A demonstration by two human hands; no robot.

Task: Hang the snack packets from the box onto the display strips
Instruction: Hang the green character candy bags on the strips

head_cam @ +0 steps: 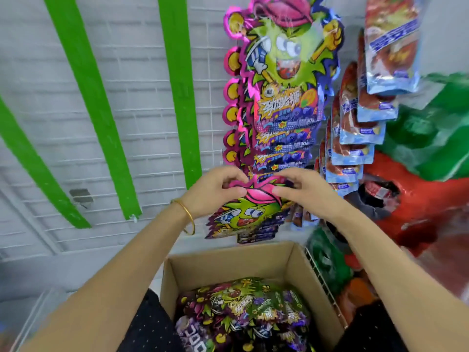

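You held both forearms stretched forward above the box (229, 265), left hand (215, 191) and right hand (308, 191) each pinching the pink top of one snack packet (250, 214), fingers curled.

box (228, 268) cropped below, red bag (431, 199) blurred

"30" on hanging packets (284, 118)
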